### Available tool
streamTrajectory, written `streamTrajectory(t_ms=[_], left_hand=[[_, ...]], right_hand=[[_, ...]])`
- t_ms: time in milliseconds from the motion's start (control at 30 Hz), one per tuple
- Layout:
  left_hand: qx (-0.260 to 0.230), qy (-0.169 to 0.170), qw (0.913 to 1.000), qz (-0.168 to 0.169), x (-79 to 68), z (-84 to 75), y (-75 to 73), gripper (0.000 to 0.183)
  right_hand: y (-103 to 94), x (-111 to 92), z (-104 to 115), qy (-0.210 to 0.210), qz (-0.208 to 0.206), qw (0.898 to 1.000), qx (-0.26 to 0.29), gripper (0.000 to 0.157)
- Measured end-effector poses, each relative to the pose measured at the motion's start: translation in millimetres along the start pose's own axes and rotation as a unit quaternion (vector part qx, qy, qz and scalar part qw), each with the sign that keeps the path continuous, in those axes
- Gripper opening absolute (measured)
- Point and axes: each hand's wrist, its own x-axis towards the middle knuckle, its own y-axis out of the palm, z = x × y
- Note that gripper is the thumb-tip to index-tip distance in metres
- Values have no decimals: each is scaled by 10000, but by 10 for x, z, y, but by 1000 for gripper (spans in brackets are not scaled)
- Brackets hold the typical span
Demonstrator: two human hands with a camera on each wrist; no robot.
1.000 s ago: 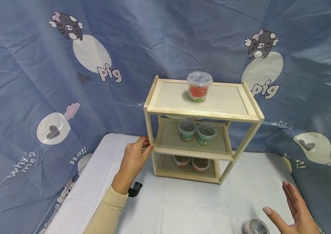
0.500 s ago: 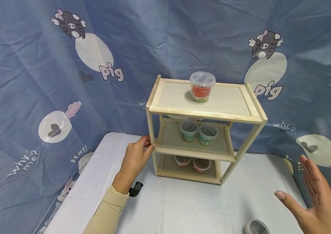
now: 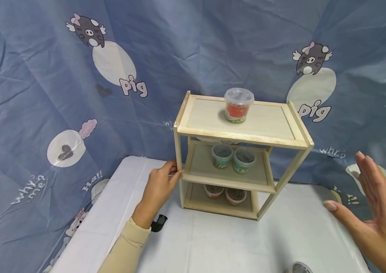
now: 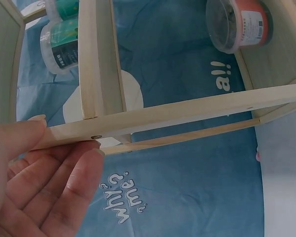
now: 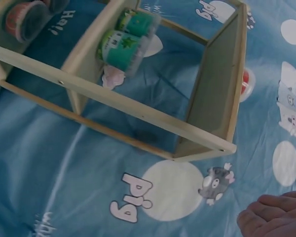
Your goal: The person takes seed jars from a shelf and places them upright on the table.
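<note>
A three-tier wooden shelf point(image 3: 199, 113) stands on the white table. My left hand point(image 3: 158, 185) grips its left front post point(image 4: 187, 109) at the middle tier, thumb on one side and fingers on the other. A clear-lidded tub with a red label point(image 3: 237, 110) sits on the top board. Two green-labelled tubs point(image 3: 222, 156) stand side by side on the middle board. On the bottom board are two red-labelled tubs point(image 3: 235, 196), partly hidden by the board above. My right hand point(image 3: 380, 223) is raised right of the shelf, fingers straight, thumb spread, holding nothing.
Another tub point(image 3: 299, 267) stands on the white tabletop point(image 3: 227, 242) at the bottom edge of the head view, partly cut off. A blue printed cloth point(image 3: 165, 45) hangs behind the shelf and along both sides.
My right hand has risen and moved right, away from the tub on the table. My left hand keeps its grip on the post. The head view has shifted slightly.
</note>
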Motion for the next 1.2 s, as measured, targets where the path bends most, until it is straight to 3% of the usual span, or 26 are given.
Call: streamTrajectory(t_ms=[367, 733, 1200], left_hand=[[13, 27, 10000, -59, -4, 8, 23, 21], [97, 46, 9999, -62, -10, 16, 20, 21], [123, 155, 9998, -47, -13, 15, 5, 18]], right_hand=[[-25, 404, 112, -327, -195, 9992, 153, 101], [45, 622, 296, -400, 53, 9982, -447, 104], [205, 1055, 532, -743, 424, 9950, -510, 98]])
